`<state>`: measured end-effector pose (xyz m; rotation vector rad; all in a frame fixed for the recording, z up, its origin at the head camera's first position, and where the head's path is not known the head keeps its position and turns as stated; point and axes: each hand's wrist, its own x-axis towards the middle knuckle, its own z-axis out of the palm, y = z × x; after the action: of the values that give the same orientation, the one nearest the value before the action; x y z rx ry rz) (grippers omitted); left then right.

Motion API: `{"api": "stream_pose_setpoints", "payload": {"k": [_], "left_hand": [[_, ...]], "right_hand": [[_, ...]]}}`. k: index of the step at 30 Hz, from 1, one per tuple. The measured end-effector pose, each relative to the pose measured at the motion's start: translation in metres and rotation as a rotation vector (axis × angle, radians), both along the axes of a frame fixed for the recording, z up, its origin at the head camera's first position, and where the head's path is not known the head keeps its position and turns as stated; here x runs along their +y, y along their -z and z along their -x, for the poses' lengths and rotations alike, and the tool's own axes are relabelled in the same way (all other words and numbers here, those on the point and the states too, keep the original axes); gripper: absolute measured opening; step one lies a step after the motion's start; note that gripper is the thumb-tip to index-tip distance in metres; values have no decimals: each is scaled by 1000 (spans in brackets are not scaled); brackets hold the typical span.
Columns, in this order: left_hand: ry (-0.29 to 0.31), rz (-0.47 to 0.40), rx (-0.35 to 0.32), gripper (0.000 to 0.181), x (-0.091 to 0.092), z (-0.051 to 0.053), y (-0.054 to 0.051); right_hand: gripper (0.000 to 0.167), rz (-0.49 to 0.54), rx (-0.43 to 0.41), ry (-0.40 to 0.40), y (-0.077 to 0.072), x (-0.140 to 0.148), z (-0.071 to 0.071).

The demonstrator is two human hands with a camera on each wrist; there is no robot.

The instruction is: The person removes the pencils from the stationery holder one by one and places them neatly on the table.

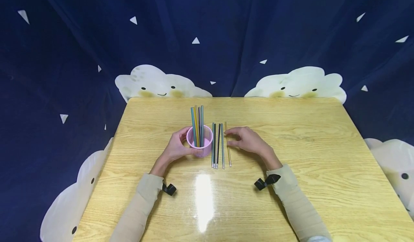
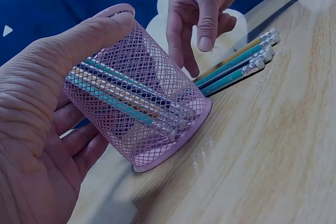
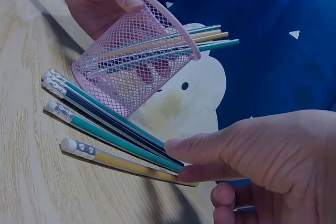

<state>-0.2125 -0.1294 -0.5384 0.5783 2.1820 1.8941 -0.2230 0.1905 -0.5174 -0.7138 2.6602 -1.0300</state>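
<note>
My left hand [image 1: 177, 146] holds a pink mesh pencil cup [image 1: 205, 153], thumb on the near side and fingers round the far side. Several pencils [image 1: 198, 127], teal, yellow and dark, stand in the cup, leaning to its left. On the table to its right lies a row of pencils with white erasers toward me, among them a teal pencil [image 3: 121, 142]. My right hand [image 1: 247, 139] is over the rightmost one, a yellow pencil [image 3: 126, 165], with thumb and forefinger apart. The forefinger seems to touch it near its far end; firm contact is hard to tell.
The wooden table [image 1: 310, 155] stretches to both sides, with a bright light reflection near its front. A dark blue curtain [image 1: 220, 26] with white triangles and clouds hangs behind it. Each wrist wears a black strap [image 1: 272, 179] with a small camera.
</note>
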Motion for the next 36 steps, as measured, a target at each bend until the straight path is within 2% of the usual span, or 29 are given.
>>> {"api": "stream_pose_setpoints", "payload": {"k": [5, 6, 9, 13, 20, 27, 36], "left_hand": [[16, -3, 7, 88, 1, -7, -18], [17, -4, 7, 87, 1, -8, -19], [15, -1, 16, 90, 0, -6, -14], [11, 5, 19, 92, 0, 1, -1], [13, -34, 14, 90, -2, 1, 3], [10, -19, 27, 90, -3, 1, 3], [35, -28, 21, 90, -3, 2, 3]], "right_hand": [[39, 71, 28, -7, -1, 0, 0], [39, 85, 37, -7, -1, 0, 0], [39, 128, 65, -14, -4, -2, -1], [43, 211, 96, -25, -12, -8, -5], [44, 385, 122, -84, -27, -29, -11], [43, 372, 175, -132, -30, -51, -2], [45, 335, 152, -180, -28, -64, 9]]}}
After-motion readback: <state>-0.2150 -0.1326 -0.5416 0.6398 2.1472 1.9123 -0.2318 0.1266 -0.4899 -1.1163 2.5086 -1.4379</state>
